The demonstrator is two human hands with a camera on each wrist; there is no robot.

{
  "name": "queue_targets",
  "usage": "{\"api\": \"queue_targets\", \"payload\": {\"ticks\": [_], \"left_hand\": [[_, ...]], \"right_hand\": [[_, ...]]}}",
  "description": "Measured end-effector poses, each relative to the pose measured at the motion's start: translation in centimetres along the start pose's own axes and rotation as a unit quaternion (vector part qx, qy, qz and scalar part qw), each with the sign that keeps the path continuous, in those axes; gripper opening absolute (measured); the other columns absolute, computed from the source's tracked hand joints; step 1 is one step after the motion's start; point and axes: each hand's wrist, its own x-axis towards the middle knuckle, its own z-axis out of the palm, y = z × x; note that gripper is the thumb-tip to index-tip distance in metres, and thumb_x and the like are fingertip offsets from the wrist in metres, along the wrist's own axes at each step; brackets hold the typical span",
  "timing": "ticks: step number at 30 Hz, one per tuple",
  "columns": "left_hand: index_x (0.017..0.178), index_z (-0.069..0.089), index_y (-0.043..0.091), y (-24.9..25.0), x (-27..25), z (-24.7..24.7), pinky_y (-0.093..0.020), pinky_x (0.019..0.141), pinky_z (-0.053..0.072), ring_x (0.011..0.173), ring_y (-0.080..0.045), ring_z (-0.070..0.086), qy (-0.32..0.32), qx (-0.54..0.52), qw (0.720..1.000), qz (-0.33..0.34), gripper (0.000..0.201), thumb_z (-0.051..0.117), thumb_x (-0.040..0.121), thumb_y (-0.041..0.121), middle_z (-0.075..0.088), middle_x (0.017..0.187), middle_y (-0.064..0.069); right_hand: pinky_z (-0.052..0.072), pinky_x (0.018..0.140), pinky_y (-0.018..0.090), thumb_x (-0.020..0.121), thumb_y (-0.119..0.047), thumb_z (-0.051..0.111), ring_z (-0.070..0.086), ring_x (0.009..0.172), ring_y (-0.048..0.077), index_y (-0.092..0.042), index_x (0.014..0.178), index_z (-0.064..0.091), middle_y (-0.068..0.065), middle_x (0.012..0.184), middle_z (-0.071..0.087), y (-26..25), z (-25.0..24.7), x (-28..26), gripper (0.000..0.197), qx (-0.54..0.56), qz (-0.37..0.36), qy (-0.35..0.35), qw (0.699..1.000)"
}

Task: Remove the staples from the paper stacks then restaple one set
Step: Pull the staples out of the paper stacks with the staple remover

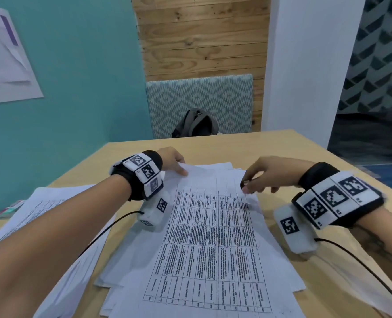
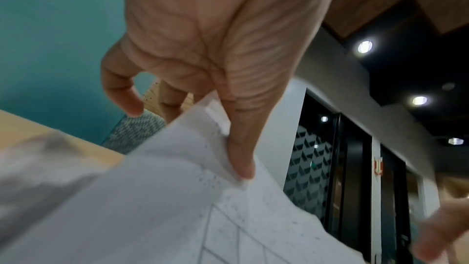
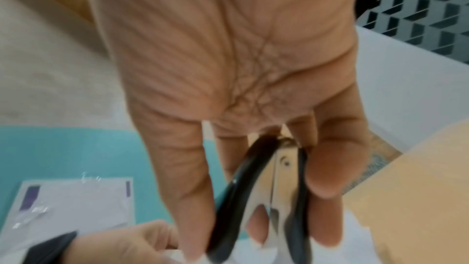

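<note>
A stack of printed table sheets (image 1: 211,239) lies in front of me on the wooden table (image 1: 289,157). My left hand (image 1: 174,161) pinches its far left corner, thumb on top of the paper (image 2: 177,198). My right hand (image 1: 257,177) hovers over the far right corner and grips a black-handled metal staple remover (image 3: 269,204), squeezed between thumb and fingers; its dark tip (image 1: 242,185) shows at my fingertips. The staple itself is not visible.
A second paper stack (image 1: 52,214) lies under my left forearm. A small pink and green box (image 1: 10,208) sits at the table's left edge. A grey backpack (image 1: 196,123) rests on a patterned chair beyond the far edge. Cables trail from both wrist units.
</note>
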Motion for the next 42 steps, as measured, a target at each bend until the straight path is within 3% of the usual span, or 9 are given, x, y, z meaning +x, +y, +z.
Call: {"api": "queue_targets", "payload": {"ticks": [5,13,18,21,25,29,33,36,42], "left_hand": [[0.076,0.062,0.012,-0.6,-1.6,-3.2,-0.019,0.056,0.037,0.074,-0.016,0.048,0.137,-0.161,0.975,0.065,0.014,0.072,0.080,0.020,0.054,0.068,0.000],[0.064,0.062,0.023,-0.3,-4.0,-5.8,-0.028,0.079,0.039,0.073,-0.007,0.052,0.300,-0.329,0.881,0.162,0.017,0.077,0.072,0.023,0.057,0.069,0.010],[0.099,0.063,0.028,-2.3,-4.2,-5.0,-0.027,0.090,0.041,0.108,-0.018,0.049,0.443,-0.262,0.848,0.129,0.044,0.084,0.060,0.034,0.053,0.105,0.003],[0.129,0.045,0.018,-4.6,-4.0,-3.9,-0.034,0.098,0.044,0.117,-0.017,0.052,0.335,-0.426,0.835,0.101,0.098,0.089,0.044,0.037,0.054,0.129,-0.004],[0.101,0.063,0.020,-5.9,-4.1,-2.5,-0.031,0.075,0.048,0.081,-0.006,0.069,0.117,-0.554,0.820,0.085,0.100,0.089,0.011,0.055,0.074,0.087,0.012],[0.090,0.067,0.022,-5.4,-3.7,-3.5,-0.039,0.086,0.047,0.078,-0.006,0.068,0.147,-0.579,0.795,0.104,0.072,0.090,0.025,0.044,0.074,0.078,0.014],[0.075,0.077,0.030,-4.2,-4.3,-5.9,-0.025,0.067,0.054,0.077,-0.002,0.069,0.207,-0.591,0.759,0.178,0.062,0.090,0.019,0.052,0.074,0.081,0.012],[0.083,0.077,0.024,-3.3,-5.3,-7.6,-0.020,0.075,0.054,0.086,-0.006,0.069,0.242,-0.598,0.727,0.236,0.058,0.091,0.032,0.047,0.074,0.089,0.008],[0.098,0.073,0.027,-3.5,-8.3,-6.4,-0.021,0.077,0.053,0.094,-0.007,0.067,0.168,-0.536,0.770,0.303,0.060,0.087,0.044,0.049,0.072,0.100,0.009]], "right_hand": [[0.045,0.055,0.018,0.088,-0.028,0.062,0.062,0.075,0.014,-0.007,0.099,0.069,0.009,0.097,0.071,1.3,-1.6,-0.2,0.025,0.209,0.019,0.090,0.973],[0.039,0.041,0.014,0.088,-0.022,0.055,0.068,0.066,0.012,-0.006,0.109,0.063,0.008,0.096,0.068,-0.3,-2.2,-0.1,0.027,0.436,-0.019,0.087,0.896],[0.043,0.046,0.013,0.088,-0.023,0.055,0.067,0.077,0.013,-0.007,0.108,0.064,0.008,0.101,0.069,-0.7,-2.6,0.3,0.027,0.445,-0.019,0.108,0.889],[0.045,0.047,0.013,0.088,-0.023,0.056,0.067,0.080,0.014,-0.004,0.113,0.062,0.010,0.104,0.067,-1.0,-2.9,0.5,0.032,0.444,-0.039,0.130,0.886],[0.047,0.050,0.014,0.083,-0.025,0.058,0.067,0.079,0.012,-0.006,0.106,0.064,0.007,0.100,0.067,-1.8,-3.8,0.7,0.030,0.449,-0.094,0.150,0.876],[0.048,0.052,0.014,0.058,-0.041,0.073,0.067,0.077,0.010,-0.010,0.099,0.068,0.002,0.091,0.072,-3.0,-5.0,0.7,0.051,0.432,-0.170,0.177,0.868],[0.048,0.055,0.014,0.060,-0.035,0.070,0.066,0.081,0.007,-0.017,0.097,0.069,-0.004,0.088,0.073,-4.2,-6.7,-0.2,0.041,0.423,-0.234,0.213,0.849],[0.048,0.056,0.013,0.054,-0.040,0.080,0.066,0.086,0.007,-0.020,0.097,0.071,-0.005,0.092,0.073,-4.8,-7.5,-1.7,0.049,0.411,-0.292,0.228,0.833],[0.050,0.055,0.016,0.043,-0.054,0.085,0.066,0.082,0.009,-0.028,0.095,0.076,0.000,0.092,0.073,-2.2,-5.4,-4.7,0.059,0.380,-0.297,0.148,0.863]]}}
